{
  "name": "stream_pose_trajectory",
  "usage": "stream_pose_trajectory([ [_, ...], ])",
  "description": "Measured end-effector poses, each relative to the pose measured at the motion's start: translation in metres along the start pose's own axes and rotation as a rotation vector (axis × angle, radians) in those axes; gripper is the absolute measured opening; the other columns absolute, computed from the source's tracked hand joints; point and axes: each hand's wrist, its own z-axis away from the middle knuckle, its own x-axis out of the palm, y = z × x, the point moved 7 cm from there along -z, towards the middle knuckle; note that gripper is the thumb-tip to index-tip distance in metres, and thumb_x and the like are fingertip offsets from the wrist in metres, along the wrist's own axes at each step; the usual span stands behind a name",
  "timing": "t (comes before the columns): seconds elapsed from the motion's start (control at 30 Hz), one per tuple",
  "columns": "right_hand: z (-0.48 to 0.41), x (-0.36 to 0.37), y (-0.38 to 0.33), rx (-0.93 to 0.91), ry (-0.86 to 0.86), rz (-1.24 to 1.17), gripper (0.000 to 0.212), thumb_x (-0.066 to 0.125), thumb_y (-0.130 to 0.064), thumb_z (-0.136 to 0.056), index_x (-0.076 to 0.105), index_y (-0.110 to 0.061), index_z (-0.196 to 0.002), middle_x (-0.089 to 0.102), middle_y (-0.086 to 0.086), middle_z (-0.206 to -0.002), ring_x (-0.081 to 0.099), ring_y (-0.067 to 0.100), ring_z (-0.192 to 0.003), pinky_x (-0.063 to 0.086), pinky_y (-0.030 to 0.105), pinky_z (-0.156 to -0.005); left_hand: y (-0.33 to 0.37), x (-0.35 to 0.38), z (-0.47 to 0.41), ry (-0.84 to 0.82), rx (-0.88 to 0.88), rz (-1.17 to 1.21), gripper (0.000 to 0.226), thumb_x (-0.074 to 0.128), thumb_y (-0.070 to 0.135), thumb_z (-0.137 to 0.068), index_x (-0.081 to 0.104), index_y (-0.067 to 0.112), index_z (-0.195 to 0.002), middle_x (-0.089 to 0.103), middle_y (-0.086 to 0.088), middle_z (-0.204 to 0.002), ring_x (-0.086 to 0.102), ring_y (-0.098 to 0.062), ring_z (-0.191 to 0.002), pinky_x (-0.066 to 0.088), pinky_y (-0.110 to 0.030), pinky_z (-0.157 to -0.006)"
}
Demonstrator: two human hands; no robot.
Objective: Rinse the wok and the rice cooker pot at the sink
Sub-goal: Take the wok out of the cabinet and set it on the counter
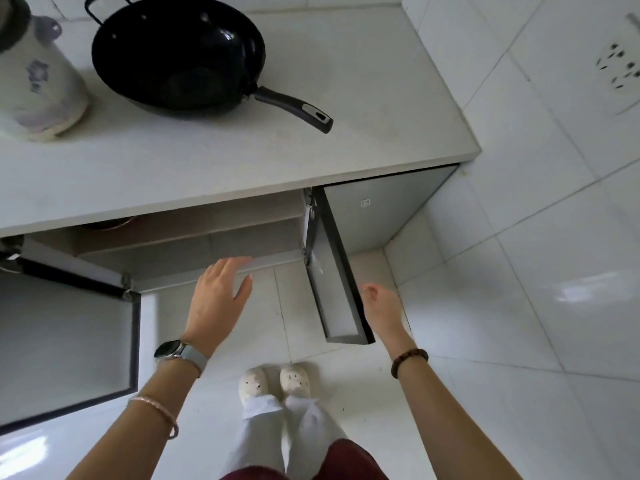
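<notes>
White counter [363,98], cupboard [194,233] open

Wok [176,53] sits on the counter beside the rice cooker [34,77], probably staged for rinsing; no sink shows. Left hand [218,296] reaches flat-fingered toward the cupboard; right hand [379,303] hangs loosely curled, empty, by its door [334,271]

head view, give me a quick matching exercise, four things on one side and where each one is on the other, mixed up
Things:
1. wok
2. rice cooker
3. watch
4. beads

Places:
a. on the left wrist
b. far left on the counter
c. on the right wrist
d. mid counter, handle pointing right

Pairs: 1-d, 2-b, 3-a, 4-c
</notes>
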Motion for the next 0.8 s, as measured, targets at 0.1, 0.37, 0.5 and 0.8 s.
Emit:
stream_pose_trajectory([
  [0.1,-0.002,0.006,0.004,0.042,-0.029,0.023,0.035,0.036,-0.021,-0.103,0.064,-0.001,-0.097,0.065,0.013,-0.087,0.055,0.019,-0.072,0.037,0.017,-0.052,-0.007,0.0,0.005,0.004,-0.036,-0.005,0.032,0.057,0.019,-0.095,0.058,0.011,-0.125,0.061,-0.008,-0.12,0.055,-0.025,-0.113,0.043,-0.039,-0.098],
  [0.37,-0.01,0.017,0.009,0.195,-0.1,-0.09,0.037,0.035,-0.025,-0.101,0.052,-0.005,-0.075,0.052,0.013,-0.071,0.045,0.018,-0.063,0.04,0.028,-0.056,-0.016,-0.009,0.011,0.024,-0.086,0.014,0.031,0.057,0.019,-0.095,0.058,0.011,-0.125,0.061,-0.007,-0.121,0.056,-0.024,-0.114,0.044,-0.038,-0.099],
  [0.5,-0.004,0.035,0.008,0.341,-0.184,-0.319,0.028,0.042,-0.025,-0.101,0.062,-0.01,-0.088,0.068,0.018,-0.094,0.066,0.024,-0.085,0.056,0.04,-0.086,-0.02,-0.015,0.016,0.043,-0.1,0.04,0.029,0.058,0.017,-0.094,0.059,0.01,-0.122,0.063,-0.007,-0.119,0.057,-0.025,-0.112,0.045,-0.041,-0.098],
  [0.8,0.008,0.104,-0.042,0.479,-0.372,-0.493,0.034,0.035,-0.021,-0.104,0.061,0.0,-0.096,0.07,0.016,-0.087,0.069,0.026,-0.077,0.055,0.031,-0.066,-0.071,-0.039,0.026,0.046,-0.201,0.043,0.033,0.049,0.029,-0.094,0.058,0.016,-0.122,0.062,-0.002,-0.119,0.057,-0.024,-0.11,0.047,-0.043,-0.095],
])
